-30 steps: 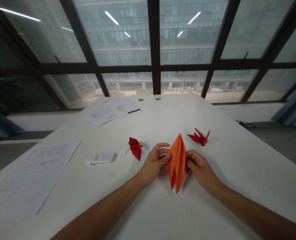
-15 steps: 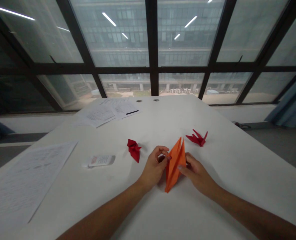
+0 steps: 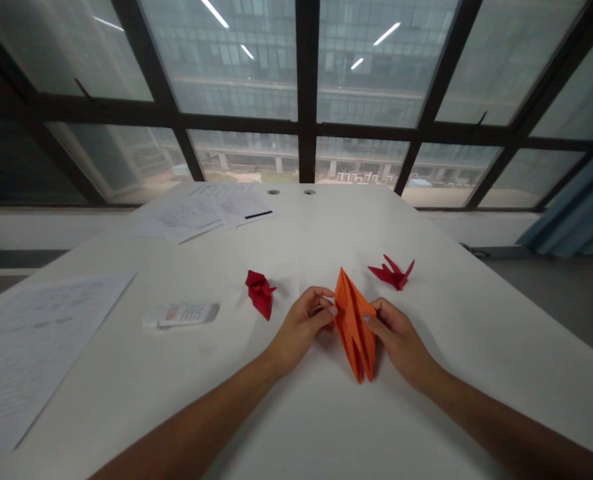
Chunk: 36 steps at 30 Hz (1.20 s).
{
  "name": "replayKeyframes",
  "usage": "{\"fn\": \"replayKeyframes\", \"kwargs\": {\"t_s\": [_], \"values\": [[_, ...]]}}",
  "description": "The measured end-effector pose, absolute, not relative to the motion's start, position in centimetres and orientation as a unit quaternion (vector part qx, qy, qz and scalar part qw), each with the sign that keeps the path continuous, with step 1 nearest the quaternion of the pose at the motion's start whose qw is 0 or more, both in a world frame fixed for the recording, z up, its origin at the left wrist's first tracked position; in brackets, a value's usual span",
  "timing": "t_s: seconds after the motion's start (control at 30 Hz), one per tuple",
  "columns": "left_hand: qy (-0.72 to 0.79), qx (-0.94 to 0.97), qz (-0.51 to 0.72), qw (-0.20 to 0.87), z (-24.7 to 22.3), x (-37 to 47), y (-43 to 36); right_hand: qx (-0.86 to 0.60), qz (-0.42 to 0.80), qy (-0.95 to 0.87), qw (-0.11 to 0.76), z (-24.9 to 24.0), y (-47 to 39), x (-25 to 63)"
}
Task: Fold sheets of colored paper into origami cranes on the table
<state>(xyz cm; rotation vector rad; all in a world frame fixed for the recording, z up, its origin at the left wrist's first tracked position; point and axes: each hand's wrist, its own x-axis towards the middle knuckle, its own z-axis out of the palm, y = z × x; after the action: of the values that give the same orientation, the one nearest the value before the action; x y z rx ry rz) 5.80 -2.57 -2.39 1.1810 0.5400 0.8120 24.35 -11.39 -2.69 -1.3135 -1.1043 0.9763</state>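
Pinching orange folded paper (image 3: 349,321): left fingers (image 3: 322,319) on one edge; right fingers (image 3: 378,327) opposite.

On the white table (image 3: 321,433) we see a compact red folded paper (image 3: 260,293) at left and a spiky red folded paper (image 3: 394,274) at right. Farther left lie a white packet (image 3: 189,315) and a printed sheet (image 3: 51,347), with loose papers (image 3: 191,217) at far left.

The left hand (image 3: 301,328) and the right hand (image 3: 402,337) held the orange paper (image 3: 352,323) by opposite sides, its far tip pointed, its near end split. A red fold (image 3: 260,293) lay near the left hand, a red crane (image 3: 394,275) beyond the right. Printed sheets (image 3: 51,343) and a white packet (image 3: 189,315) lay farther left on the table (image 3: 326,433), windows (image 3: 231,73) beyond.
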Motion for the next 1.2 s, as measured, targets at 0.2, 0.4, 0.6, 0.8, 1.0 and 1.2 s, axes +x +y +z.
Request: {"fn": "replayKeyframes", "kwargs": {"t_s": [0.2,0.4,0.6,0.8,1.0,1.2], "values": [[0.228,0.555,0.354,0.717,-2.3,6.0,-2.7,-0.51,0.479,-0.421,0.577,-2.5,-11.6,24.4],[0.238,0.612,0.357,0.664,-2.3,6.1,-2.8,-0.583,0.38,-0.432,0.574,-3.2,-11.4,24.7],[0.272,0.602,0.408,0.63,-2.2,6.2,-4.1,-0.602,0.071,-0.641,0.471,-3.4,-12.9,24.4],[0.277,0.656,0.408,0.571,-1.7,6.3,-5.3,-0.617,0.064,-0.647,0.442,-2.9,-13.5,23.9],[0.271,0.696,0.406,0.526,-2.1,6.1,-5.0,-0.618,0.207,-0.573,0.497,-2.6,-12.8,24.0],[0.284,0.772,0.383,0.42,-2.1,6.1,-4.7,-0.619,0.229,-0.579,0.479,-2.4,-12.8,24.0]]}}
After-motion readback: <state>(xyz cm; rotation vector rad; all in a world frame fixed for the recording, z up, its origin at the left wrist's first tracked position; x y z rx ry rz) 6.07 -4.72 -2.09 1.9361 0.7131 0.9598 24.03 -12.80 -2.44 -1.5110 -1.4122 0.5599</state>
